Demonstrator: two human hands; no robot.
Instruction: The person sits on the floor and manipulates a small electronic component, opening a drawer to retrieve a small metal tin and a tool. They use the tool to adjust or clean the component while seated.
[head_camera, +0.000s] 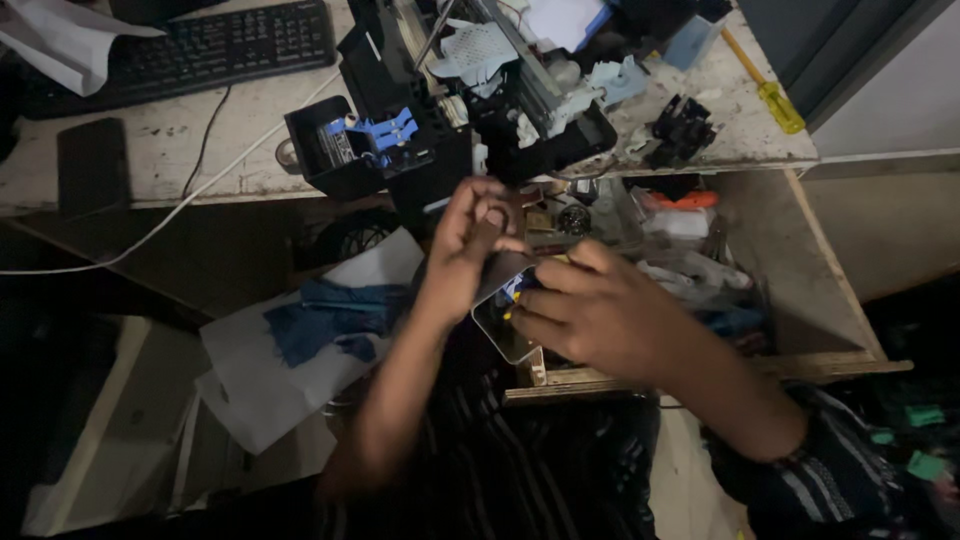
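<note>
My left hand (468, 245) and my right hand (600, 310) meet over an open wooden drawer (830, 290), both gripping a small flat dark device (503, 300) with a glossy face. The left fingers pinch its upper edge. The right fingers curl around its lower right side, where a bit of blue and yellow shows. A dismantled black printer mechanism (470, 90) with blue clips sits on the worn desk (180, 150) just above my hands.
A black keyboard (190, 50) and a dark phone (92, 165) lie at the desk's left. A yellow-handled screwdriver (765, 90) rests at the right. The drawer holds several loose parts. White paper and a blue cloth (330, 320) lie below the desk.
</note>
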